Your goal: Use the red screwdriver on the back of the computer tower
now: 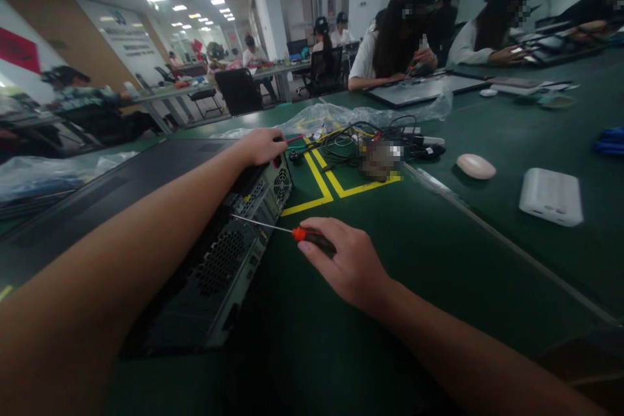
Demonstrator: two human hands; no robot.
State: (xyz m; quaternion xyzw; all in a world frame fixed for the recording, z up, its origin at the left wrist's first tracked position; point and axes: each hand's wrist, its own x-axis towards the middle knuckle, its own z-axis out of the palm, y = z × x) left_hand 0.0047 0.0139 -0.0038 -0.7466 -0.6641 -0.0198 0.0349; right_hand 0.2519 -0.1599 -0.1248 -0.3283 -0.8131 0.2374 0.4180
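A black desktop computer case (195, 172) lies on its side, its metal rear panel with vents and ports facing right. My right hand (348, 257) is closed round a screwdriver (314, 238) with an orange and black handle. The thin shaft points left, and its tip meets the rear panel near the upper edge, above the large honeycomb vent (221, 260). Reaching across the case, my left hand (263, 145) grips its far rear corner with bent fingers, close to a small fan grille (281, 184). Its fingertips are partly hidden.
Tangled black cables (341, 143) lie beyond the case, by yellow tape lines (316, 175) on the green table (439, 260). Right of them are a pale rounded mouse-like object (476, 166) and a white box (550, 196). Clear plastic wrap (316, 116) lies behind. Other people work across the table.
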